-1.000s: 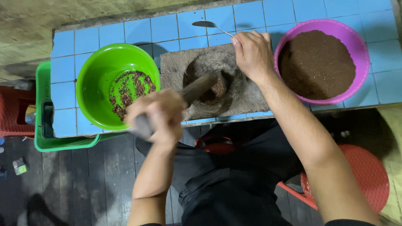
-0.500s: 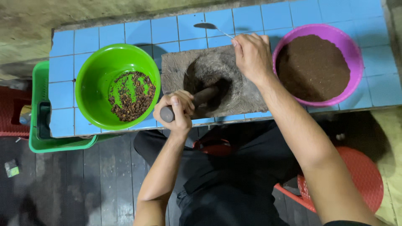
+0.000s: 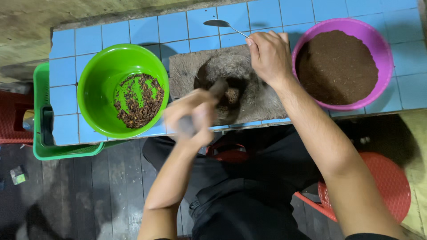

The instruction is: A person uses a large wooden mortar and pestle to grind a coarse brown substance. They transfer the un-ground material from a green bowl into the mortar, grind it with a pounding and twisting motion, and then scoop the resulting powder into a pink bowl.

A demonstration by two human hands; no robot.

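The left hand [image 3: 191, 118], fingers clamped on the pestle [image 3: 209, 100], has swung back into the stone mortar [image 3: 227, 84]; the right hand [image 3: 269, 55] grips a spoon [image 3: 224, 24].

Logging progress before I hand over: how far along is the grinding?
Done: the purple bowl holds a deep bed of fine brown powder. In hand: the left hand drives a pestle into the stone mortar, while the right hand holds a spoon. Left: a thin layer of coarse bits in the green bowl.
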